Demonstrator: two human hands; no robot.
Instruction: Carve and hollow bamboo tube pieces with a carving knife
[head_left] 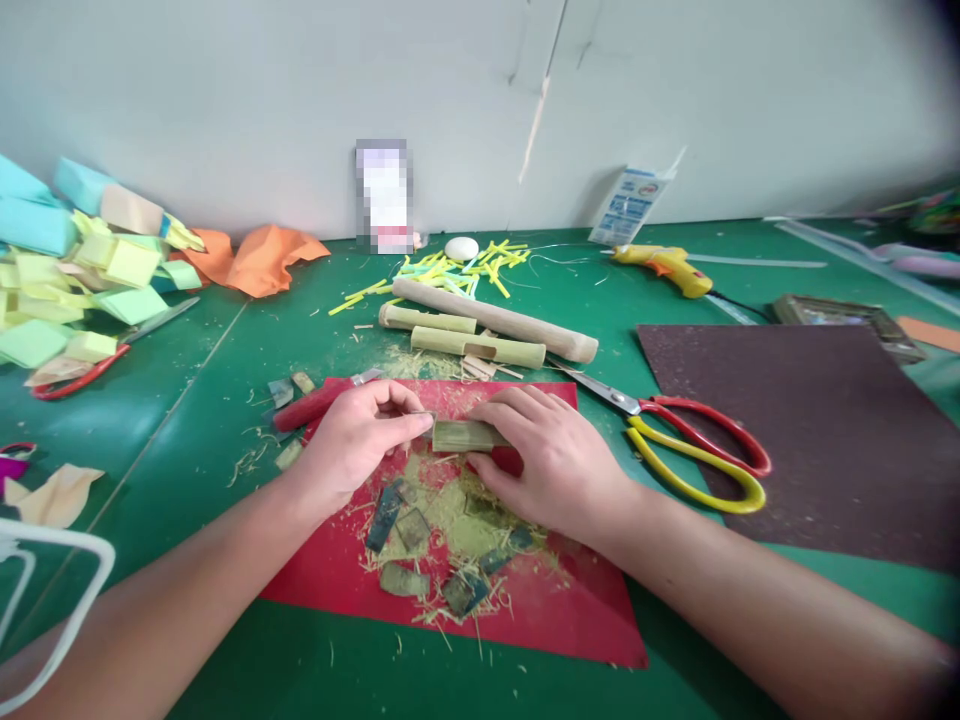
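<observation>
My right hand [540, 450] is wrapped over a short bamboo tube [465, 436], which lies across a red sheet [592, 610]. Between thumb and fingers, my left hand [367, 430] pinches a small, thin dark piece of sandpaper [429, 418] against the tube's left end. Most of that piece is hidden by the fingers. Pale dust and shavings cover the sheet below, with several worn sandpaper scraps [412, 528] among them. Behind my left hand lies a red-handled cutter [315, 402].
Past the sheet lie two cut bamboo pieces [480, 347] and a wooden rod [495, 318]. Scissors [697, 450] rest at right, partly over a dark brown sheet [810, 430]. Further back are a yellow glue gun [664, 268] and a propped phone [385, 195]. Folded paper [97, 260] is heaped left.
</observation>
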